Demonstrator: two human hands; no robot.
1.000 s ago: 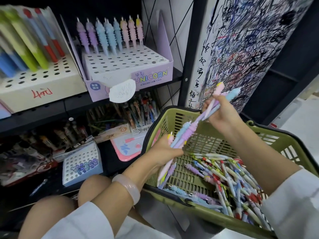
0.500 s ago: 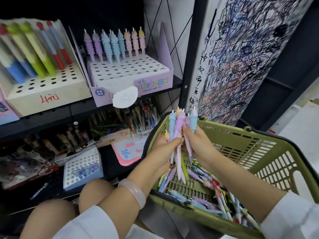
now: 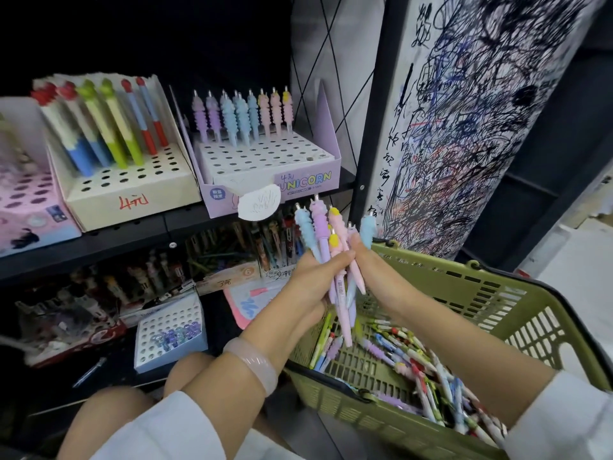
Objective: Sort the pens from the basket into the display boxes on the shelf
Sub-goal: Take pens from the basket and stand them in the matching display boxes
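So I hold the unicorn pens bunched upright, tips up, gripped by my left hand and right hand above the basket, ready for the purple box.

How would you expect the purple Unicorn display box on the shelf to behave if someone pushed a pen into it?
The Unicorn display box looks like thin card, probably light, so it may slide. Its pens stand only along the back row, so it might tip backward.
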